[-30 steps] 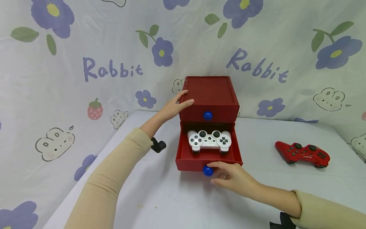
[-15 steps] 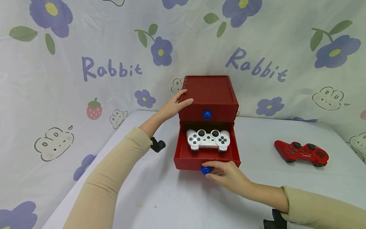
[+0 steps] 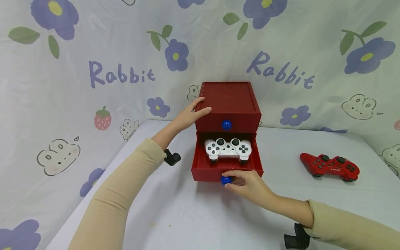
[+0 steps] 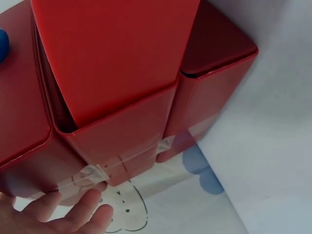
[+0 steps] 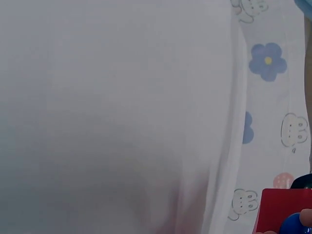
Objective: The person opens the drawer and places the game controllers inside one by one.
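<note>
A red drawer chest (image 3: 229,97) stands against the back cloth. Its drawer (image 3: 200,173) below the top one is pulled out, and a white game controller (image 3: 228,148) lies inside. My right hand (image 3: 251,185) pinches that drawer's blue knob (image 3: 225,180) between thumb and fingers; the right wrist view catches only fingertips at the knob (image 5: 292,225). On the chest's upper left edge rests my left hand (image 3: 187,118), fingers extended; in the left wrist view its fingers (image 4: 80,209) lie along the chest's side. The top drawer, with another blue knob (image 3: 226,125), is closed.
A red game controller (image 3: 331,166) lies on the white table (image 3: 175,215) to the right of the chest. The left wrist view shows a further red section (image 4: 214,92) beneath the pulled-out drawer. Behind hangs a cloth (image 3: 125,41) printed with flowers and rabbits.
My right thumb and fingers have closed on the lower knob. The pulled-out drawer has slid slightly inward, with the white controller in it. My left hand has stayed in place.
</note>
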Motion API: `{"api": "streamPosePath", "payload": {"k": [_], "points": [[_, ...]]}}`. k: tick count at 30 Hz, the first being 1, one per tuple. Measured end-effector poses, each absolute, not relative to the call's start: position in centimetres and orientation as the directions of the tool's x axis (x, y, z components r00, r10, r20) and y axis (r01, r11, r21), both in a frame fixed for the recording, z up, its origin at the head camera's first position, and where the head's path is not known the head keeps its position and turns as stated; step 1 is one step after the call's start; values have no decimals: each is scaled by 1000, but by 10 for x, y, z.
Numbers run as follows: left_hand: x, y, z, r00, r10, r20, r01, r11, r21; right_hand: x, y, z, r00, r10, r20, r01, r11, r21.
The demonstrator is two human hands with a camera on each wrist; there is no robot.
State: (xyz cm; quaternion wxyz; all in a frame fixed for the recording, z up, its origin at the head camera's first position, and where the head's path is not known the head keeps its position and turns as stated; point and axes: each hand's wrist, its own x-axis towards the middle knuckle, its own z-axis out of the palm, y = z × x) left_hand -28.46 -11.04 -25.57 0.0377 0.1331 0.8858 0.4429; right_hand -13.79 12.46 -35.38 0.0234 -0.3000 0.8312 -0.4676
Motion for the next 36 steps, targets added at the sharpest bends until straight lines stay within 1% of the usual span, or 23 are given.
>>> {"api": "streamPosePath", "payload": {"k": [10, 20, 27, 36], "points": [[-284, -109, -255, -966, 257, 38, 186, 578, 794, -158, 121, -355, -834, -484, 266, -487, 418, -767], [-284, -108, -254, -968, 249, 32, 176, 584, 793, -168, 118, -350, -837, -479, 263, -475, 399, -785], [-284, -108, -257, -969, 244, 26, 170, 591, 788, -187, 121, -353, -870, -429, 242, -429, 421, -799], [-283, -108, -255, -968, 249, 37, 177, 568, 804, -198, 117, -350, -868, -428, 252, -439, 423, -792]]}}
